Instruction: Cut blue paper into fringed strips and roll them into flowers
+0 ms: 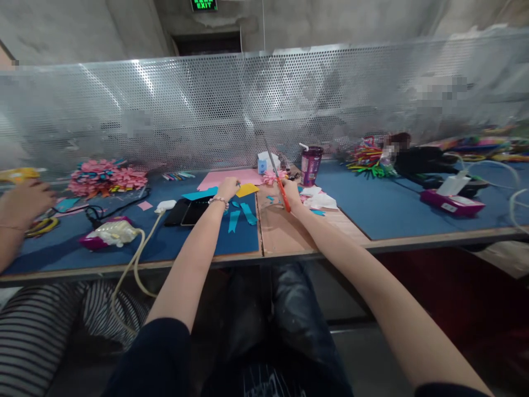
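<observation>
My right hand (291, 194) grips red-handled scissors (278, 179), blades pointing up and away toward the mesh screen. My left hand (227, 188) rests on the table, fingers pinching the edge of a yellow paper piece (247, 190). A pink paper sheet (231, 178) lies just beyond both hands. Cut teal strips (243, 214) lie on the blue mat between my forearms, and a larger teal piece (200, 194) sits left of my left hand. A small pink paper flower (271, 177) lies behind the scissors.
A dark tablet (189, 211) lies left of my left arm. A purple cup (311, 165), a tissue box (451, 200), a glue gun with cord (109, 234) and a pink paper wreath (107, 177) stand on the table. A co-worker's hand (22, 201) is at the far left.
</observation>
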